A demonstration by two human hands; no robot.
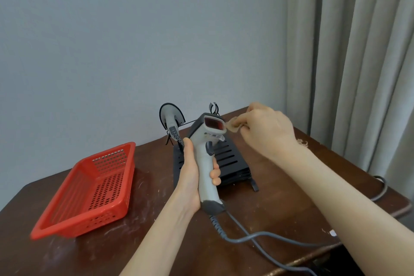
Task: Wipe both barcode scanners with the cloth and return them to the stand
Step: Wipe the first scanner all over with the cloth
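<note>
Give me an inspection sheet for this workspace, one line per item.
Surface: brown table, scuffed, pale specks.
Job's things: held scanner off the black stand; second scanner resting on it; cloth beside the held scanner's head.
Clutter: red basket left of the stand.
Hands: left hand grips the scanner handle; right hand pinches the cloth.
Cables: grey cable trails from the held scanner over the table.
Surroundings: plain wall, curtain at right.
</note>
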